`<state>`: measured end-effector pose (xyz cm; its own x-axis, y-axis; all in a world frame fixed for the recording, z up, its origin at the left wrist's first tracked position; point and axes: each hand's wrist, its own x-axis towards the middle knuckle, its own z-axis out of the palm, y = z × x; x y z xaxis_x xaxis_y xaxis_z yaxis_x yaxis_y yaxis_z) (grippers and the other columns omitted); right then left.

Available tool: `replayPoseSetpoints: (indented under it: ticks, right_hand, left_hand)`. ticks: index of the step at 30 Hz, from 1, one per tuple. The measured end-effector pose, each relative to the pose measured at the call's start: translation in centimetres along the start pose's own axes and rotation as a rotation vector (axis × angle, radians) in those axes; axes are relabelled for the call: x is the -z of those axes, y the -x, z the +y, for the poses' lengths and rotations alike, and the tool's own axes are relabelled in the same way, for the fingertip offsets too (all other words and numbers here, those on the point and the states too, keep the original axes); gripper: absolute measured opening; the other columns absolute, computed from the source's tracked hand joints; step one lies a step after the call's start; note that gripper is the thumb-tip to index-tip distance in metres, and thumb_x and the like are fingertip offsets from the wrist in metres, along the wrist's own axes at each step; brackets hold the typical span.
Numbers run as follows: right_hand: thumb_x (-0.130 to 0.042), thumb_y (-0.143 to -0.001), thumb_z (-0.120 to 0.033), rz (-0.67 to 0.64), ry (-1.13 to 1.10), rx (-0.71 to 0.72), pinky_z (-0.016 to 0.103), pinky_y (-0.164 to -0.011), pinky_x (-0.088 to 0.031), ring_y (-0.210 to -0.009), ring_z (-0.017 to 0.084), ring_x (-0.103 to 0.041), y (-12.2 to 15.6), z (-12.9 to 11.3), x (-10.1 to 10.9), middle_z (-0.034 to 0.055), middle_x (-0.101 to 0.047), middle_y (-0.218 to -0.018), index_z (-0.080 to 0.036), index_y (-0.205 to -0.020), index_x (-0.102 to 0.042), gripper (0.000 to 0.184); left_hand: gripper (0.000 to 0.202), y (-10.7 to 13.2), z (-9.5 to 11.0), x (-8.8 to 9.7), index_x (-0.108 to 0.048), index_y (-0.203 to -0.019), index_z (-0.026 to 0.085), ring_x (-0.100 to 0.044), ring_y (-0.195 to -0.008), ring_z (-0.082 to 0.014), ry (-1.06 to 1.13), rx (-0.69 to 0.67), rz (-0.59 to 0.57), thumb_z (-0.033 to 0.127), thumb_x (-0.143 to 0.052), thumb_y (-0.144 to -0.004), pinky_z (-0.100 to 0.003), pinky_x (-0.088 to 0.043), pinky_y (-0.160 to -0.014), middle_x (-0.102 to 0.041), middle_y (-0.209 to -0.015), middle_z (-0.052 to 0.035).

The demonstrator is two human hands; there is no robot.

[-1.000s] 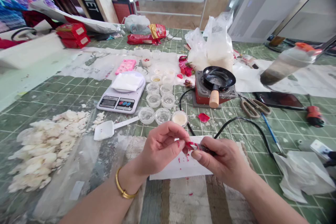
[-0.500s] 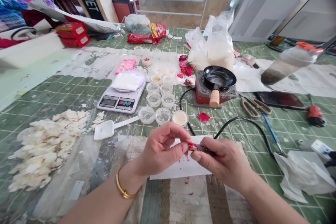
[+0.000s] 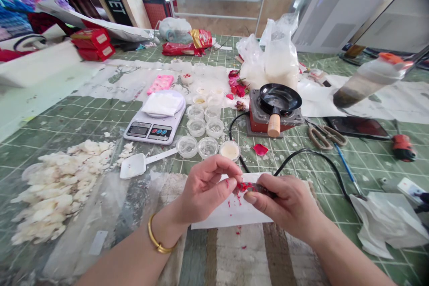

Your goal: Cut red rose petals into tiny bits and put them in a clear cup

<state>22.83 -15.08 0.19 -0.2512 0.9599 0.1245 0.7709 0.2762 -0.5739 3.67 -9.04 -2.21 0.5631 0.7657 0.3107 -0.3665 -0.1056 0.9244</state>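
My right hand (image 3: 286,199) is closed around a small dark tool (image 3: 264,190), mostly covered by the fingers, so its kind is unclear. Red bits (image 3: 247,186) cling to the tool's left end. My left hand (image 3: 208,190) is closed in a pinch at that end, with red traces on its thumb; what it pinches is hidden. Both hands are over a white sheet of paper (image 3: 221,218), where small red crumbs lie. The sheet rests on a striped cloth (image 3: 234,259). Just beyond the hands is a small cup of pale wax-like stuff (image 3: 229,150).
Left lie white flakes (image 3: 63,183), a scoop (image 3: 134,166) and a scale (image 3: 156,120). Several clear cups (image 3: 208,147) stand ahead. A small black pan (image 3: 280,98) sits on a burner (image 3: 258,120), whose black cord (image 3: 321,165) curves rightwards near scissors (image 3: 323,136) and crumpled tissue (image 3: 390,225).
My left fingertips have shifted slightly left and away from the tool's end, showing more of the red bits. My right hand has hardly moved.
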Motion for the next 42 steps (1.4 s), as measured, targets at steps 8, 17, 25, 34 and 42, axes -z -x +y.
replayPoseSetpoints:
  ticks: [8,17,25,34,42]
  right_hand:
    - [-0.057,-0.078,-0.058,-0.062,0.434,-0.153,0.023,-0.045,-0.012,-0.039,0.007,-0.028,0.0,0.7,0.7,-0.007,-0.042,-0.041,-0.021,-0.058,-0.046,0.044]
    - [-0.055,-0.084,-0.049,-0.166,0.42,-0.126,0.023,-0.047,-0.016,-0.046,0.011,-0.049,0.1,0.5,1.5,-0.0046,-0.06,-0.053,-0.022,-0.065,-0.051,0.033]
    - [-0.058,-0.083,-0.037,-0.243,0.278,-0.188,0.022,-0.048,-0.023,-0.048,0.009,-0.046,0.2,1.1,3.4,-0.0059,-0.056,-0.054,-0.022,-0.065,-0.05,0.025]
    - [-0.054,-0.085,-0.025,-0.307,0.314,-0.23,0.023,-0.052,-0.025,-0.057,0.011,-0.05,0.1,-0.4,3.2,-0.0027,-0.062,-0.066,-0.022,-0.072,-0.057,0.014]
    - [-0.049,-0.089,-0.026,-0.325,0.225,-0.188,0.024,-0.055,-0.033,-0.062,0.013,-0.053,1.2,-0.5,4.5,-0.001,-0.063,-0.071,-0.022,-0.081,-0.061,0.015]
  left_hand:
    - [0.011,-1.2,0.0,-0.2,-0.06,-0.078,0.016,-0.054,-0.061,-0.0127,-0.725,-0.331,0.02,0.012,-0.052,-0.085,-0.035,-0.042,-0.07,-0.062,-0.064,-0.0014]
    - [0.011,-1.5,-0.5,-0.7,-0.064,-0.087,0.018,-0.056,-0.077,-0.0181,-0.958,-0.372,-0.1,0.018,-0.067,-0.076,-0.035,-0.045,-0.072,-0.065,-0.079,-0.0049]
    - [0.019,-1.7,0.0,-0.1,-0.063,-0.084,0.018,-0.056,-0.079,-0.0187,-0.816,-0.361,-0.078,0.006,-0.049,-0.078,-0.036,-0.046,-0.075,-0.062,-0.083,-0.0074]
    - [0.015,-1.8,-0.4,0.1,-0.064,-0.082,0.016,-0.059,-0.083,-0.0195,-0.847,-0.343,-0.098,0.029,-0.069,-0.077,-0.035,-0.045,-0.078,-0.064,-0.084,-0.0071]
    - [0.009,-1.9,-0.4,0.3,-0.066,-0.073,0.018,-0.056,-0.079,-0.0163,-0.931,-0.287,-0.281,0.02,-0.061,-0.081,-0.034,-0.04,-0.079,-0.065,-0.08,-0.0037]
